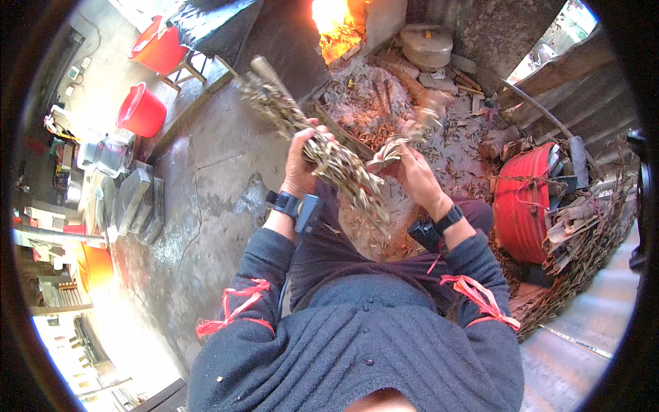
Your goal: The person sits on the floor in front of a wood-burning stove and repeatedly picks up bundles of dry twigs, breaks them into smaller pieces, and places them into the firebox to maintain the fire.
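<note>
My left hand [302, 162] is closed around the middle of a long bundle of dried leafy stalks [340, 162], held aslant above my knees. A thick pale stick end [263, 67] stands out at the bundle's upper left. Pinched in my right hand [416, 175] is a smaller tuft of dry leaves [396, 147], its tip blurred. The tuft lies just right of the bundle; whether they are joined I cannot tell. Ahead of both hands a fire burns in a stove opening [340, 31], with ash and leaf litter [360, 98] spread below it.
A lidded metal pot [426, 46] stands right of the fire. At my right are a red ribbed metal drum [522, 203] and a heap of dry branches [582, 247]. Red buckets [141, 110] and grey slabs [139, 203] stand to the left on the concrete floor [216, 154].
</note>
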`<act>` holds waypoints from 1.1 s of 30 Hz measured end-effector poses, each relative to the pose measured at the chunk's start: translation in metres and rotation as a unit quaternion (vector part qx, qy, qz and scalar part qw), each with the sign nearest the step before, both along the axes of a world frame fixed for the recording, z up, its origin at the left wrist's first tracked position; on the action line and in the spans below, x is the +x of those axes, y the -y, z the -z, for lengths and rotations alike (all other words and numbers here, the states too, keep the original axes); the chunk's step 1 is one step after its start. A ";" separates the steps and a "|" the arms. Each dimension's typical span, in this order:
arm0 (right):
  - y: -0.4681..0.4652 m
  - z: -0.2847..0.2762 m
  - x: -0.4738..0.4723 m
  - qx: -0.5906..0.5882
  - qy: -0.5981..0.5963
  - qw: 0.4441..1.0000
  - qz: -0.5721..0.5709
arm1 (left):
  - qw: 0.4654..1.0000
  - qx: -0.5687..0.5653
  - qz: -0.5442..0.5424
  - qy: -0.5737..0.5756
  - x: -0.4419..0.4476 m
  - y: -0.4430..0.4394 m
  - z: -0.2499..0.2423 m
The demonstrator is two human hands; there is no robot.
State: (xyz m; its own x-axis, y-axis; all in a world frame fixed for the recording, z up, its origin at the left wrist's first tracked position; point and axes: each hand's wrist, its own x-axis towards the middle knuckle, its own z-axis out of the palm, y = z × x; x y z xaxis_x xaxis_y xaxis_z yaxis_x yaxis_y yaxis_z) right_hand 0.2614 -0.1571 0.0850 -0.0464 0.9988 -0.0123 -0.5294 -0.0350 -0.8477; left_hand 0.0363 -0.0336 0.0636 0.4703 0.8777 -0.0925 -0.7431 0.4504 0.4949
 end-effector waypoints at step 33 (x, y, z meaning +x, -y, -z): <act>0.023 0.037 -0.013 -0.025 0.651 0.759 0.024 | 0.989 -0.111 -0.035 -0.090 0.077 0.040 0.039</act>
State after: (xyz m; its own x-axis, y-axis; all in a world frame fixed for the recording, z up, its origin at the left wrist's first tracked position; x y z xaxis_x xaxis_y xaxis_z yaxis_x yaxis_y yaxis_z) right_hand 0.2480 -0.1798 0.0482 0.0726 0.9959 -0.0545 0.7529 -0.0906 -0.6519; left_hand 0.1133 -0.0734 0.0246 0.3680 0.8559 -0.3633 -0.6845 0.5138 0.5172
